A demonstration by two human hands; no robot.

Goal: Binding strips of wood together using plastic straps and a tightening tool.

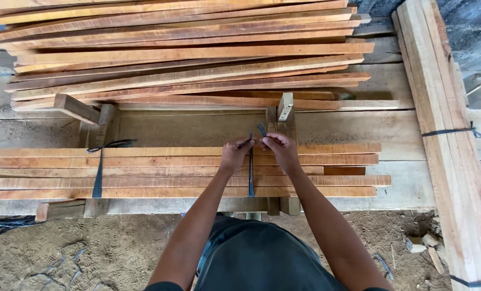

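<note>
From the head view, our left hand (235, 155) and right hand (281, 151) each pinch one end of a dark strap (251, 172), grips closed narrow on it. The strap crosses the slat bundle (316, 170) at centre on the counter (197, 129); its knot looks unfinished. At nine o'clock, a first strap (98, 172) is already tied. Loose slats (186, 59) lie at twelve.

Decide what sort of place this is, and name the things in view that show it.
Probably an open-air timber yard or sawmill shed: rough-sawn planks heaped on a plank bench, a strapped bundle alongside, and a dirt floor.
</note>
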